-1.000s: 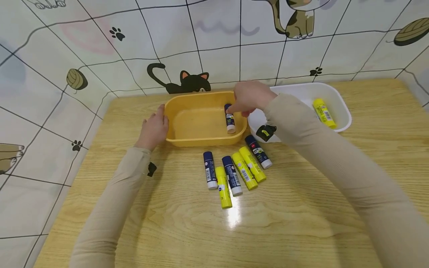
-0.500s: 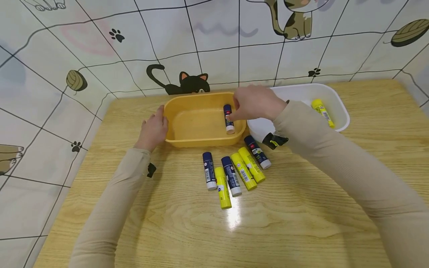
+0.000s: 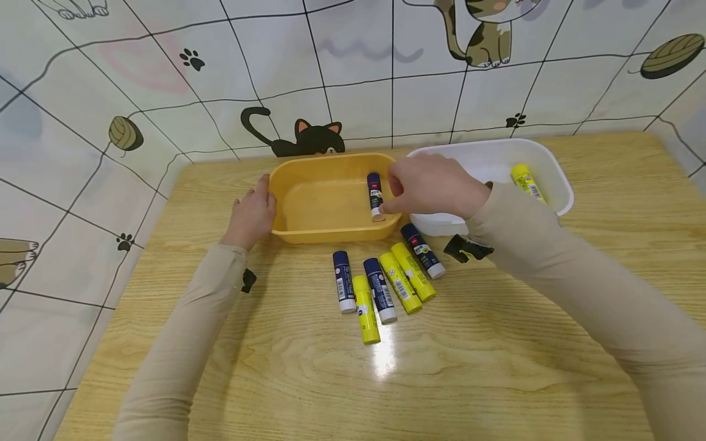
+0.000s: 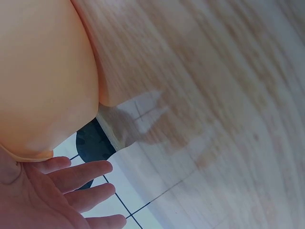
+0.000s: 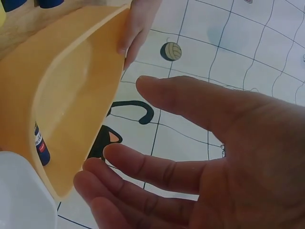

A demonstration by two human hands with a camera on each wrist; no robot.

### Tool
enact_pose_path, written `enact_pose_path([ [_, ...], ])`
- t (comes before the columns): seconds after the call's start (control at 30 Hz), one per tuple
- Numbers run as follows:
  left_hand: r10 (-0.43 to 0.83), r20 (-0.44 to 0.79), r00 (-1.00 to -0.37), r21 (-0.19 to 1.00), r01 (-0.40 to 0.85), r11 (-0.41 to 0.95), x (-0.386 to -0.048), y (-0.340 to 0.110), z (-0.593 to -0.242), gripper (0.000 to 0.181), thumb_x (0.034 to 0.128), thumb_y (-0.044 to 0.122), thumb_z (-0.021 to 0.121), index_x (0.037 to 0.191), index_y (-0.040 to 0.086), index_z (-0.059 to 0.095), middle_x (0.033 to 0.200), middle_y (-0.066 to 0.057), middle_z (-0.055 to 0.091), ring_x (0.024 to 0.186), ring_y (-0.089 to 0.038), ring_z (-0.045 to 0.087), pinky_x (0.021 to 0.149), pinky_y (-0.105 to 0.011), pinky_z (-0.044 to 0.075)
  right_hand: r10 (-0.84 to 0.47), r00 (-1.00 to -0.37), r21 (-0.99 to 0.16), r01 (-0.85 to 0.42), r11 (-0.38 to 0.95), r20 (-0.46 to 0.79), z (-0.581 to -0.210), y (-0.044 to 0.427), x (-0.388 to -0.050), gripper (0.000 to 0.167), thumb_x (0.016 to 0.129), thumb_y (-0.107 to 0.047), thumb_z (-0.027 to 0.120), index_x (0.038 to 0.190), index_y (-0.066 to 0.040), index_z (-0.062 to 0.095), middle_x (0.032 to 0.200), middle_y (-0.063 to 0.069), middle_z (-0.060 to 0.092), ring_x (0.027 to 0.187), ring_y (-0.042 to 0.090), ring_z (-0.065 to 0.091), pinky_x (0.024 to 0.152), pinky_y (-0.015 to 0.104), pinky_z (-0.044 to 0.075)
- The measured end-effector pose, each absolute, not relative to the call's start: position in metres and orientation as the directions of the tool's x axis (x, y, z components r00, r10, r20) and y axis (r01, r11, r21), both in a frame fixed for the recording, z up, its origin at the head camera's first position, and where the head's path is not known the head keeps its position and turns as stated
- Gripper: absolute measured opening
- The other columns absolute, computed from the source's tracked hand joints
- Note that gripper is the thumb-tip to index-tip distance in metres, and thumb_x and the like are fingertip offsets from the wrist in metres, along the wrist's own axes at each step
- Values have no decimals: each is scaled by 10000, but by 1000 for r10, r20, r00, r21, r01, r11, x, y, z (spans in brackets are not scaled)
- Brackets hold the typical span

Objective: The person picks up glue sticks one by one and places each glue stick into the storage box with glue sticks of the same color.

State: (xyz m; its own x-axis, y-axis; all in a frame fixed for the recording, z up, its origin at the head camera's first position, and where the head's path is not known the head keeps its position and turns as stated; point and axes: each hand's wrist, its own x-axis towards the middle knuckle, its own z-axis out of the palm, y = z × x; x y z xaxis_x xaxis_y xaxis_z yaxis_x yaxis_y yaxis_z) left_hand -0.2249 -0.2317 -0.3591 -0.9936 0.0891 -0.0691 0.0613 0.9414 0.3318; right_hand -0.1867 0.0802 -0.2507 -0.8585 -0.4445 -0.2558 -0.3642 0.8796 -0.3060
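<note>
Left hand: fingers extended, touching the orange tray at nine o'clock. Right hand: fingers parted, holding nothing, at the tray's three o'clock. Blue glue stick: lies inside the tray, toward three o'clock.

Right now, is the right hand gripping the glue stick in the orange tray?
No, in the right wrist view the right hand has nothing between its fingers and the glue stick lies apart.
</note>
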Motion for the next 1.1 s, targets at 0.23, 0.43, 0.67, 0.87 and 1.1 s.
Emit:
enact_pose_path([
  [0.23, 84, -64, -994, 332, 58, 941, -226, -233, -361, 502, 1034, 164, 236, 1499, -23, 205, 1332, -338, 471, 1315, -488, 330, 1034, -682, 171, -451, -860, -318, -370, 873, -238, -255, 85, -178, 300, 869, -367, 694, 854, -83, 598, 759, 53, 548, 680, 228, 504, 558, 315, 349],
  [0.43, 88, -69, -994, 334, 60, 941, -226, -233, -361, 508, 1038, 178, 230, 1505, -19, 194, 1335, -338, 468, 1313, -484, 335, 1034, -683, 169, -443, -866, -321, -362, 875, -231, -262, 89, -173, 294, 855, -349, 711, 855, -75, 605, 764, 61, 567, 720, 246, 515, 597, 340, 392],
  [0.67, 89, -74, -993, 344, 58, 937, -227, -233, -362, 510, 1040, 187, 237, 1506, -14, 193, 1352, -330, 457, 1307, -473, 345, 1035, -684, 161, -436, -877, -339, -355, 871, -201, -271, 94, -165, 258, 865, -314, 709, 845, -78, 606, 717, 43, 568, 663, 228, 517, 560, 328, 393],
  [0.87, 95, -61, -994, 349, 68, 935, -227, -233, -362, 502, 1040, 173, 246, 1499, -27, 205, 1331, -345, 461, 1261, -474, 395, 1036, -657, 207, -441, -875, -332, -363, 871, -199, -282, 99, -154, 249, 878, -284, 693, 756, -93, 589, 632, 7, 526, 585, 188, 504, 503, 303, 373],
  [1.1, 100, -50, -994, 380, 74, 922, -225, -233, -361, 494, 1039, 161, 253, 1485, -48, 214, 1269, -362, 489, 1158, -478, 469, 994, -583, 330, -437, -874, -263, -380, 887, -211, -302, 105, -142, 331, 873, -273, 711, 655, -98, 534, 543, -2, 433, 478, 166, 458, 427, 264, 315],
])
